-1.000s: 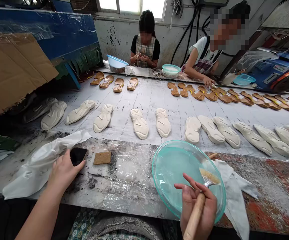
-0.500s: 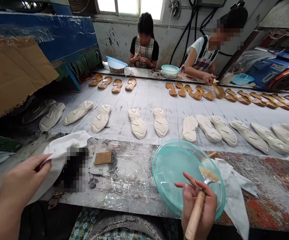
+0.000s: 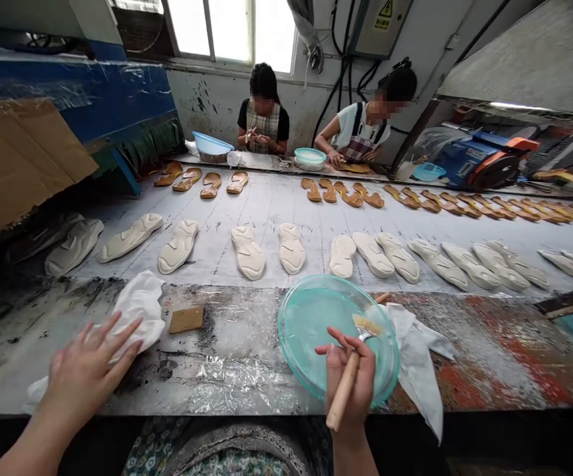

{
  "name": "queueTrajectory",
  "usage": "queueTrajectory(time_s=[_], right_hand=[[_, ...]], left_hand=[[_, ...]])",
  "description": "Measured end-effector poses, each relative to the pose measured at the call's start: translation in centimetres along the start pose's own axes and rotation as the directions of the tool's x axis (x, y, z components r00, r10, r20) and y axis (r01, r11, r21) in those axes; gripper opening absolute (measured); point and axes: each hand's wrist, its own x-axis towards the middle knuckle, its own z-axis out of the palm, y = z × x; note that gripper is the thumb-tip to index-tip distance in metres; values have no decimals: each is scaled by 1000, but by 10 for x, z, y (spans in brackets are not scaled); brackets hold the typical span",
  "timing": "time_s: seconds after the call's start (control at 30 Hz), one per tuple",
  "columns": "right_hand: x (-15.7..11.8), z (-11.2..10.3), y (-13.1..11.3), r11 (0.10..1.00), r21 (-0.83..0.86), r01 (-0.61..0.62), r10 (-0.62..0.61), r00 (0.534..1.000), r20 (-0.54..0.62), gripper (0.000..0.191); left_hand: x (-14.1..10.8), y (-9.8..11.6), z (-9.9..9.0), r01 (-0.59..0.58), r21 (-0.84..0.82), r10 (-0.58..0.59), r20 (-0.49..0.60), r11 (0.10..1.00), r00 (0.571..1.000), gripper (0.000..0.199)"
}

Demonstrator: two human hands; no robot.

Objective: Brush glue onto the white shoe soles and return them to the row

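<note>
Landmark: round translucent teal bowl (image 3: 388, 352). Right hand (image 3: 350, 377) at bowl's near side: some fingers curled round pale wooden-handled brush (image 3: 344, 390), others extended; bristles above bowl. Brush likely light, stiff, slippery if wet; mid-handle hold suits. Left hand (image 3: 86, 363), well left of bowl: fingers spread over crumpled white cloth (image 3: 143, 297), no clear grip. Cloth likely light, limp; best pinched by loose fold.

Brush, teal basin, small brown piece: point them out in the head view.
Brush (image 3: 343, 391), head view, on its wooden handle.
Teal basin (image 3: 282, 324), head view, on its left rim.
Small brown piece (image 3: 186, 320), head view, middle of its top face.
</note>
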Motion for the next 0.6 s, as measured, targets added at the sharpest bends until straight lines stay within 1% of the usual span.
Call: queueTrajectory(time_s=[0.07,0.1,0.13,0.17,0.23,0.3,0.33,0.4,0.47,0.53,0.6], right_hand=[[1,2,2,1000,9,7,-7,1000,14,24],[2,3,4,1000,12,9,-9,1000,26,23],[3,4,5,1000,16,11,-12,999,38,22],[4,4,7,1000,19,11,-12,999,50,21],[6,6,9,1000,28,7,-9,997,76,22],[7,7,10,999,39,-4,1,996,93,24],[7,8,10,999,43,-13,9,995,95,25],[7,9,8,998,49,-36,32,996,87,26],[7,11,6,997,55,-60,56,996,65,27],[5,13,5,995,62,-82,80,996,36,30],[2,16,5,991,68,-111,112,994,0,34]], left_hand=[[9,21,-10,-3,-82,-5,-91,997,996,58],[16,36,-13,-27,-127,14,-101,992,995,53],[25,53,-13,-59,-172,44,-92,983,995,49],[36,74,-11,-102,-212,91,-61,972,994,45],[61,122,-1,-201,-282,218,31,938,975,42],[91,179,15,-268,-319,327,147,909,934,40],[107,210,24,-290,-333,368,199,897,908,34],[139,272,41,-334,-361,446,294,871,845,29],[167,332,57,-372,-369,506,390,851,770,32],[188,384,72,-410,-354,539,467,841,701,35],[199,424,88,-444,-334,556,516,831,652,37]])
